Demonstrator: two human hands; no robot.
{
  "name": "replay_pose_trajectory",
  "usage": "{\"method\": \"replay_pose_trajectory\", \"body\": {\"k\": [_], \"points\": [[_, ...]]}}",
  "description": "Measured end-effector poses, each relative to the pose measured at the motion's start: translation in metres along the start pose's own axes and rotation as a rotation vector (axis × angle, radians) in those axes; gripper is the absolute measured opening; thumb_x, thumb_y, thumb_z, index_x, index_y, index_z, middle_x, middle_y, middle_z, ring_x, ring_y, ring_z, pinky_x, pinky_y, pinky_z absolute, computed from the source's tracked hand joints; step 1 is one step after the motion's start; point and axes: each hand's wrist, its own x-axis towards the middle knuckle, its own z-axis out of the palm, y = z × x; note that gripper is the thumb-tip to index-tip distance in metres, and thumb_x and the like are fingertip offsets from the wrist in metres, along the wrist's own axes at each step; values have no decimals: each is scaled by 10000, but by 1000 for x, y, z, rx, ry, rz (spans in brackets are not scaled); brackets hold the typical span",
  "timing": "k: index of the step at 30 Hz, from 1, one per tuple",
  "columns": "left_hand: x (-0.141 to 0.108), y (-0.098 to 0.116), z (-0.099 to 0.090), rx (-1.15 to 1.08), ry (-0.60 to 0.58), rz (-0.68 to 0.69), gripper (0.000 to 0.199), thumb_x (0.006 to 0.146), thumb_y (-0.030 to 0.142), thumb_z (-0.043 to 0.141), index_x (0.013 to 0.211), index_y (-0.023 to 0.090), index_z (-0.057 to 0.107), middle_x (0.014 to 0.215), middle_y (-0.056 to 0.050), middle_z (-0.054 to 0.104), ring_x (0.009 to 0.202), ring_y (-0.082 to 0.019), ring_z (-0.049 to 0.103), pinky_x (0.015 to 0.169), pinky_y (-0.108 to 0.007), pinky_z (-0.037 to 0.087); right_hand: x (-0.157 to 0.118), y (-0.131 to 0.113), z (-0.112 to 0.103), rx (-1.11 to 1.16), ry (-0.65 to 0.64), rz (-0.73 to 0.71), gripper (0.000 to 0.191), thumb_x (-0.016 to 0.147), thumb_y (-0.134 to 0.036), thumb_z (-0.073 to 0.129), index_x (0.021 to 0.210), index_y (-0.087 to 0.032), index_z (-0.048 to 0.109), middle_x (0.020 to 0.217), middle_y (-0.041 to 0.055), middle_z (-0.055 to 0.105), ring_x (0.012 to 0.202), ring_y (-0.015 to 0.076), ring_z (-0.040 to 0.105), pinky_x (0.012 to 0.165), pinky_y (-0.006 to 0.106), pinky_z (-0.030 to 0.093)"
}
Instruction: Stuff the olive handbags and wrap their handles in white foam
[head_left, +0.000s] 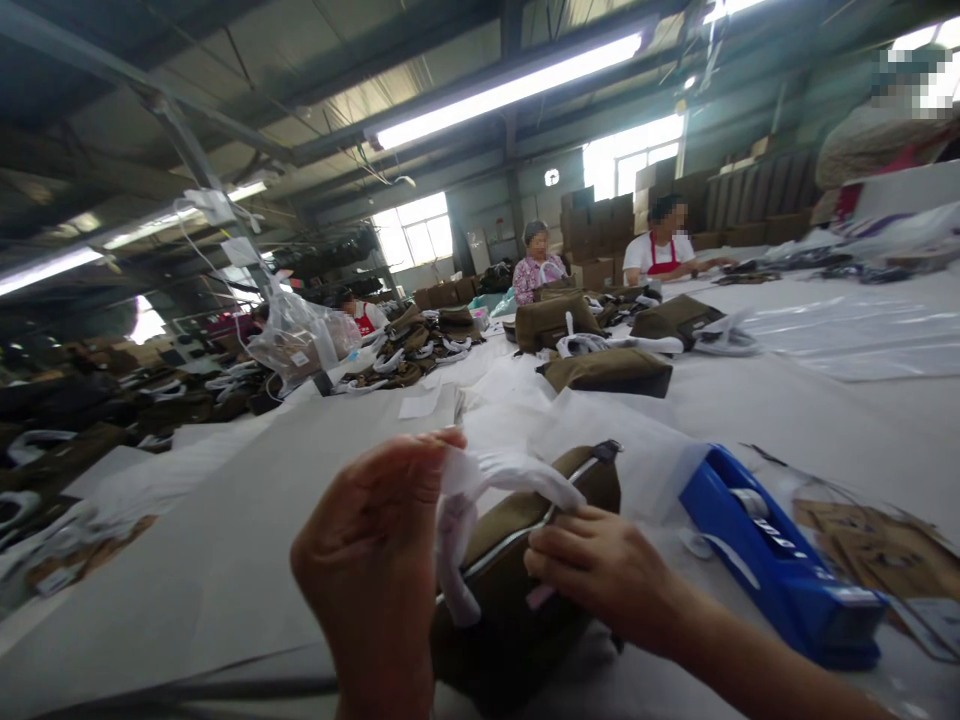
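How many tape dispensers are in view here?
1: the blue tape dispenser on the table, to the right of the olive bag that the right hand touches. Others may be hidden among the piled bags farther back.

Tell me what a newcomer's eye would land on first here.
Most likely the bright blue tape dispenser, to the right of the bag in the foreground. Next would come that olive bag itself, its white-wrapped handle arching up between the left hand, raised beside it, and the right hand, on the bag. Overhead, a long lit lamp slants across the top.
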Motion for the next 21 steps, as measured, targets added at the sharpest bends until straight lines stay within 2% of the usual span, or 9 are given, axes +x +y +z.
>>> {"method": "replay_pose_trajectory", "body": {"k": [2,4,6,8,12,14,16,19,21], "points": [[2,-2,-1,-3,-6,-39,132,801,110,804,869,216,763,803,44,814,737,-132,791,720,-150,633,-10,-5,2,76,98,142,221,1054,-174,485,935,-172,670,832,16,709,645,112,645,553,243,487],[-1,-1,0,-1,-77,-116,138,797,135,817,896,214,762,786,29,815,720,-149,794,685,-150,633,-7,-12,-7,91,231,240,129,1025,-144,546,1043,-180,669,891,21,716,713,99,677,606,201,526],[-7,3,3,5,-133,-176,158,806,155,816,936,224,758,796,18,818,733,-168,798,666,-165,638,6,-17,-19,55,326,239,204,964,-112,645,1156,-182,650,968,31,730,805,108,702,709,186,568],[-12,9,7,23,-155,-214,164,815,164,811,955,232,756,805,14,819,733,-178,798,663,-180,644,23,-17,-28,40,360,217,311,930,-106,694,1223,-190,633,1055,45,739,902,123,713,797,194,585],[-16,16,10,27,-195,-253,158,812,194,825,951,232,760,796,8,818,712,-191,797,632,-189,648,50,-9,-35,100,299,122,149,1012,-144,576,1105,-181,686,1033,53,763,867,129,721,717,242,570],[-14,14,9,7,-217,-247,164,800,189,835,940,232,760,790,11,817,705,-191,796,621,-187,647,53,-6,-34,100,264,64,168,1024,-135,542,1033,-144,710,988,66,776,799,137,713,672,275,547],[-11,10,9,-9,-180,-198,151,793,151,833,897,230,756,786,26,815,704,-176,794,641,-183,646,50,-4,-29,88,225,15,192,1025,-126,531,1029,-121,723,981,72,784,763,147,707,634,295,530],[-7,6,9,-34,-39,-97,175,789,101,822,877,230,741,774,57,808,695,-142,786,677,-167,637,36,-3,-19,88,196,-33,204,1022,-118,532,997,-119,734,945,56,791,699,147,699,556,295,497],[-6,5,8,-45,-102,-127,159,819,137,810,925,239,749,754,55,802,677,-128,777,651,-148,620,22,-3,-14,114,178,-10,145,997,-116,590,988,-130,735,929,42,793,672,136,695,533,283,491]]}}
